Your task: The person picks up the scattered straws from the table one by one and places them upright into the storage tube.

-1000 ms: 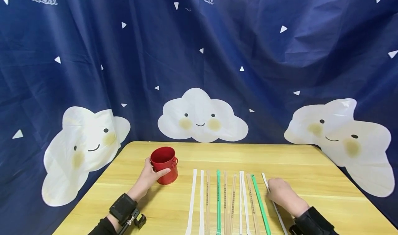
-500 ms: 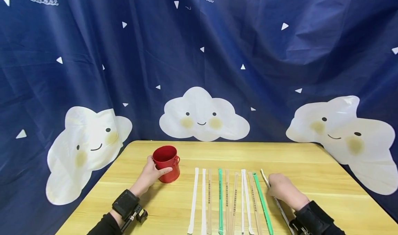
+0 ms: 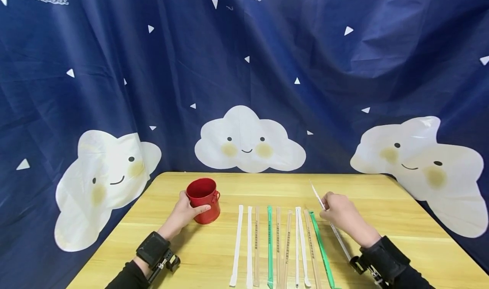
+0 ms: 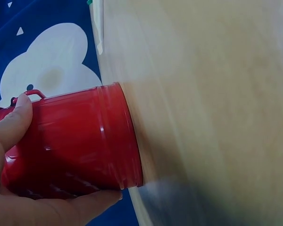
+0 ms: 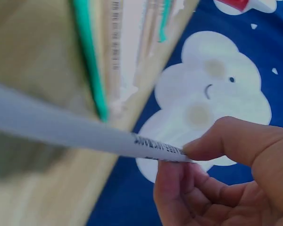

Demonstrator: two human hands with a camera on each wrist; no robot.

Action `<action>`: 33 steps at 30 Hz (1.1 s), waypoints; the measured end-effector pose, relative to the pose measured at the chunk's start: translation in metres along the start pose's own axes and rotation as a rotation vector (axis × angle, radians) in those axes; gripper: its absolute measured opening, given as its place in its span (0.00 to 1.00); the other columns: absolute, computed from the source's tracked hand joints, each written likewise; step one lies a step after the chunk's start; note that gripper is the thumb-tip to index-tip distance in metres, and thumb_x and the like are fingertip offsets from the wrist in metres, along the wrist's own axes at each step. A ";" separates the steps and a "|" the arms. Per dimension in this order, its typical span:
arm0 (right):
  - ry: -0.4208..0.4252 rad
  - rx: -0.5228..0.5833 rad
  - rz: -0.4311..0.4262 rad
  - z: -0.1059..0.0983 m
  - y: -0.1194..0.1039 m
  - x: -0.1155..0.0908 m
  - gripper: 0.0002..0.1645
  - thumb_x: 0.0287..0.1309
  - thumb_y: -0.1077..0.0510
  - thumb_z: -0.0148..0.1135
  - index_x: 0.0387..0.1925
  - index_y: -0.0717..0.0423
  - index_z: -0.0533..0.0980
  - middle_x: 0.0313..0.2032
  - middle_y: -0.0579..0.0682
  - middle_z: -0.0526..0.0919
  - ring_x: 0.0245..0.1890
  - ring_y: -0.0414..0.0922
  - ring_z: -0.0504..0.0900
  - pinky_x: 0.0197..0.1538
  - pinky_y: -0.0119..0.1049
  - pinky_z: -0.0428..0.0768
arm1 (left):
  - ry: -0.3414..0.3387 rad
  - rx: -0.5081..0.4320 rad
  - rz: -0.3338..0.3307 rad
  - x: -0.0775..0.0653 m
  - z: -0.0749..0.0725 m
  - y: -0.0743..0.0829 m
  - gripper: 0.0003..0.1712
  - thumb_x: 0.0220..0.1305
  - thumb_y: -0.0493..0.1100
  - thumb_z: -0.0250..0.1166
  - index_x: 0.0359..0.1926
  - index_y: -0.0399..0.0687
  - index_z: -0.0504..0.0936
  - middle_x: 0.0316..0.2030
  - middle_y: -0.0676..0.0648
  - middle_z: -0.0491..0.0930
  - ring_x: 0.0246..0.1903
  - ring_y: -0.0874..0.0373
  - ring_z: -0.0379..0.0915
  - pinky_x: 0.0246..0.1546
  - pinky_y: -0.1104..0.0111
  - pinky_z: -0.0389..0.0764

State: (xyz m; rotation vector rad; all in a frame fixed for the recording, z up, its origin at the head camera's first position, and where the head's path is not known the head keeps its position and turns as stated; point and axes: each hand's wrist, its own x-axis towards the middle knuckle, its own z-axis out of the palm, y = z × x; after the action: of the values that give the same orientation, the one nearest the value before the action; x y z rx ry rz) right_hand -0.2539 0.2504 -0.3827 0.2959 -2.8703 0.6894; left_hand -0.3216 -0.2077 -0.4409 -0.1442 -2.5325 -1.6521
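Note:
My left hand (image 3: 182, 214) grips a small red bucket (image 3: 211, 214) from its left side, thumb across the front. The bucket stands upright on the table with its mouth up; its inner bottom is hidden. In the left wrist view the thumb lies near the handle lug of the bucket (image 4: 70, 141). To the right of the row of straws, my right hand (image 3: 343, 216) pinches a white paper-wrapped straw (image 3: 341, 242) between thumb and fingers. This straw (image 5: 85, 134) carries dark printing near the fingertips and slants above the table.
A row of wrapped straws lies between the hands: white ones (image 3: 237, 246), tan ones (image 3: 257, 246), a green one (image 3: 270, 246) and another green one (image 3: 321, 246) at the right end. The wooden table (image 3: 267, 187) ends at a dark blue cloud-print curtain (image 3: 244, 34).
My right hand has moved up and slightly left, raising the white wrapped straw off the table. The left hand keeps its hold on the bucket.

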 end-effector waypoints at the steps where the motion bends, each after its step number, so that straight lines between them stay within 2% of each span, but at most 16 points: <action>1: 0.014 0.004 -0.008 -0.002 -0.002 0.002 0.09 0.47 0.67 0.63 0.34 0.63 0.75 0.27 0.50 0.75 0.24 0.44 0.68 0.28 0.36 0.67 | 0.000 0.000 -0.001 0.000 0.000 0.000 0.49 0.56 0.40 0.78 0.66 0.29 0.54 0.62 0.30 0.66 0.62 0.38 0.68 0.65 0.45 0.70; 5: 0.106 0.020 -0.061 -0.006 -0.013 0.011 0.11 0.49 0.66 0.63 0.38 0.64 0.76 0.31 0.51 0.80 0.24 0.43 0.73 0.26 0.36 0.72 | -0.005 -0.002 0.000 0.000 0.000 0.000 0.49 0.56 0.40 0.78 0.66 0.29 0.53 0.62 0.30 0.66 0.62 0.38 0.68 0.65 0.45 0.70; 10: 0.236 0.064 -0.142 -0.004 -0.026 0.023 0.11 0.51 0.68 0.61 0.39 0.65 0.76 0.32 0.53 0.82 0.26 0.42 0.80 0.28 0.35 0.77 | 0.000 -0.003 -0.002 -0.001 0.001 -0.001 0.49 0.56 0.40 0.78 0.66 0.29 0.54 0.62 0.30 0.67 0.62 0.37 0.68 0.65 0.45 0.70; 16: 0.351 0.104 -0.243 0.010 -0.039 0.037 0.10 0.54 0.69 0.61 0.40 0.61 0.76 0.33 0.52 0.80 0.28 0.42 0.80 0.30 0.35 0.78 | 0.005 0.009 -0.013 -0.005 0.004 -0.003 0.49 0.56 0.41 0.78 0.66 0.29 0.54 0.62 0.30 0.68 0.62 0.38 0.68 0.65 0.45 0.71; 21: 0.463 0.141 -0.376 0.023 -0.046 0.049 0.11 0.55 0.71 0.61 0.41 0.61 0.74 0.35 0.53 0.78 0.31 0.43 0.81 0.35 0.38 0.84 | 0.007 0.009 -0.011 -0.007 0.004 -0.004 0.49 0.56 0.41 0.78 0.66 0.29 0.54 0.62 0.30 0.68 0.62 0.38 0.68 0.64 0.45 0.71; 25: 0.539 0.192 -0.473 0.033 -0.051 0.058 0.14 0.54 0.73 0.63 0.42 0.62 0.74 0.36 0.54 0.77 0.34 0.45 0.81 0.38 0.38 0.86 | 0.010 0.015 -0.017 -0.006 0.004 -0.004 0.49 0.56 0.41 0.78 0.65 0.29 0.54 0.61 0.30 0.68 0.62 0.38 0.69 0.65 0.45 0.71; 30: 0.606 0.263 -0.549 0.044 -0.059 0.068 0.15 0.53 0.75 0.64 0.42 0.62 0.72 0.37 0.54 0.77 0.37 0.46 0.83 0.43 0.36 0.86 | 0.003 0.004 -0.013 -0.003 0.001 -0.003 0.49 0.56 0.42 0.78 0.66 0.29 0.54 0.62 0.30 0.68 0.62 0.38 0.68 0.65 0.46 0.71; 33: 0.632 0.342 -0.587 0.050 -0.068 0.076 0.15 0.54 0.76 0.63 0.42 0.63 0.72 0.38 0.55 0.76 0.39 0.48 0.83 0.46 0.35 0.85 | -0.003 -0.010 -0.001 -0.001 -0.002 -0.001 0.49 0.57 0.42 0.77 0.66 0.29 0.53 0.63 0.31 0.67 0.63 0.38 0.67 0.65 0.46 0.70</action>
State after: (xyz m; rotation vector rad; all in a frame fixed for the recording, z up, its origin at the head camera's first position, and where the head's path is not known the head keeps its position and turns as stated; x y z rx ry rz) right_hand -0.3181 0.1562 -0.3812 0.7650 -1.9265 0.9309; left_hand -0.3207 -0.2098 -0.4412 -0.1458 -2.5278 -1.6659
